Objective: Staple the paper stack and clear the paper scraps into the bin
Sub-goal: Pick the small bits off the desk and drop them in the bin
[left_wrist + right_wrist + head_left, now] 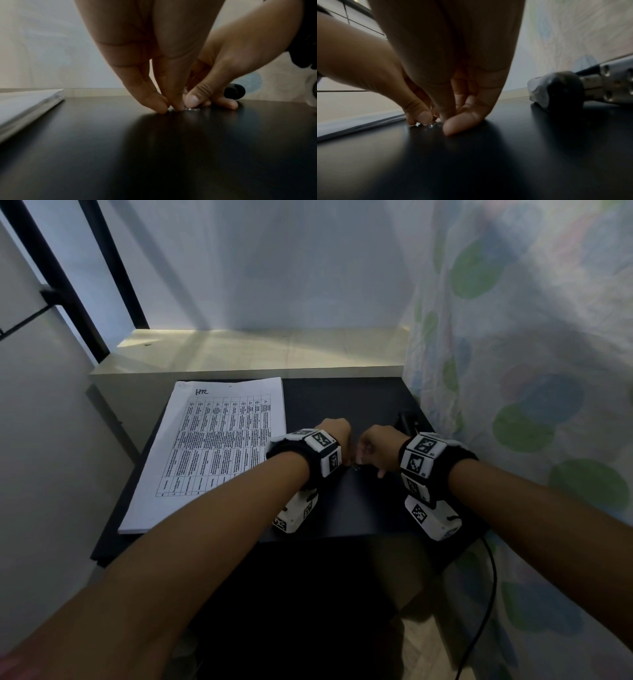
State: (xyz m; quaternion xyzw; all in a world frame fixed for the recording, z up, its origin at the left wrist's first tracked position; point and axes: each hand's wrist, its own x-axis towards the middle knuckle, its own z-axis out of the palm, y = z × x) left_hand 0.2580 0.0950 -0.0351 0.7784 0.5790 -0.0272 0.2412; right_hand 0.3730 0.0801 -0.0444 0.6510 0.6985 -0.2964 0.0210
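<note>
On the left part of the dark table (370,508) lies the paper stack (212,450), flat, with a printed grid on the top sheet and its far edge near the pale shelf (260,350). It sits just to the left of the left hand (334,433), and the left wrist band hangs over the stack's right edge. No hand touches the paper.

Both hands meet in the middle of the table, right of the stack. Their fingertips point down and come together around a small shiny thing (191,109) lying on the table. The left hand's fingers (159,104) are bunched and touch the table just beside it. The right hand (378,445) has its thumb (193,100) pressed close over the shiny bit, and one finger lies flat on the table behind. From the right wrist view the shiny thing (430,125) glints between the two hands' fingertips. It is too small to tell what it is, or which hand truly holds it.

A black and silver stapler (570,88) lies on the table to the right, a little farther away than the right hand, near a dotted curtain (534,371). Nothing touches it.
</note>
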